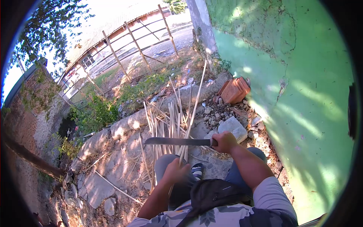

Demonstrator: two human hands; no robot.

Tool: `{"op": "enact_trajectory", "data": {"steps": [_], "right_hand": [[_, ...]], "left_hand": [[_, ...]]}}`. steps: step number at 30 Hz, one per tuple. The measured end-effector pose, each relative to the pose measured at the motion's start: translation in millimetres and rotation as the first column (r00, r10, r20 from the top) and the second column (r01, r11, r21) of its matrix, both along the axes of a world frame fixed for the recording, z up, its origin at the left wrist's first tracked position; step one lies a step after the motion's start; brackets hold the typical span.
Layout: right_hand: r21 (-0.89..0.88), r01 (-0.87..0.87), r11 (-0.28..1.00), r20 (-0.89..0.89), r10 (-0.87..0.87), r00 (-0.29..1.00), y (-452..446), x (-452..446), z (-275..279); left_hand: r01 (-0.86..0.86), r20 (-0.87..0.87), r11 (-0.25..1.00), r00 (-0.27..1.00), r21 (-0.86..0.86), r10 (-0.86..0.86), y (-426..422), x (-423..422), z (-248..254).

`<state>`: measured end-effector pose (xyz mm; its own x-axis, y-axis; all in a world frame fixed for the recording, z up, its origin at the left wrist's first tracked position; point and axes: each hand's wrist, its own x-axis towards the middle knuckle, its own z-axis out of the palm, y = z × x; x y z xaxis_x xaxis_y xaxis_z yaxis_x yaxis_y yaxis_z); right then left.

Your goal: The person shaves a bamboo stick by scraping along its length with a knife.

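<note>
My right hand (224, 142) is closed around the handle of a machete (177, 141), whose long dark blade points left across the view. Lower down, my left hand (176, 170), slightly blurred, is closed on a long pale bamboo strip (196, 102) that slants up and away to the right. The blade crosses this strip a little above my left hand; I cannot tell whether they touch. Behind the blade lies a loose pile of bamboo strips (173, 119), partly hidden by the machete and my left leg.
Stacked terracotta roof tiles (234, 90) lean by the green wall (302, 94) on the right. A pale stone block (231, 128) sits beside gravel near my right hand. A wooden pole (34, 155) juts in from the left. Beyond are weeds and a bamboo fence (136, 45).
</note>
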<state>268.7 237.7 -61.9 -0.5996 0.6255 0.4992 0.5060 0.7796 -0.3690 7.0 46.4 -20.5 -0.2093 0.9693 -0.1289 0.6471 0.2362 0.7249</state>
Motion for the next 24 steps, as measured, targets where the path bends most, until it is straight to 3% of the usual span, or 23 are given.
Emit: {"op": "enact_trajectory", "data": {"steps": [3,6,10,12,15,24], "right_hand": [[-0.032,0.019,0.999,0.005,-0.019,1.0,-1.1,-3.3,-7.6],[-0.083,0.033,0.996,0.038,-0.03,0.999,-2.4,-3.0,-18.0],[-0.084,0.027,0.996,0.036,-0.024,0.999,1.0,-6.3,-29.9],[-0.119,0.038,0.992,0.036,-0.034,0.999,-1.4,-4.1,-28.6],[-0.137,0.049,0.989,0.051,-0.042,0.998,-3.7,-4.8,-21.2],[-0.202,0.066,0.977,0.043,-0.058,0.997,-4.6,13.7,-14.7]], "left_hand": [[0.08,0.046,0.996,0.996,0.032,-0.081,-2.4,-8.5,-7.9],[0.207,-0.198,0.972,0.963,0.108,-0.183,5.3,-38.6,-69.0],[0.117,-0.235,0.991,0.967,0.061,-0.1,-5.1,-4.5,-0.9],[0.061,-0.134,0.997,0.989,0.036,-0.056,-7.1,3.7,5.4],[0.081,-0.212,0.996,0.975,0.032,-0.073,-5.0,9.6,13.8],[0.073,-0.063,0.995,0.996,0.073,-0.068,4.8,25.7,7.4]]}}
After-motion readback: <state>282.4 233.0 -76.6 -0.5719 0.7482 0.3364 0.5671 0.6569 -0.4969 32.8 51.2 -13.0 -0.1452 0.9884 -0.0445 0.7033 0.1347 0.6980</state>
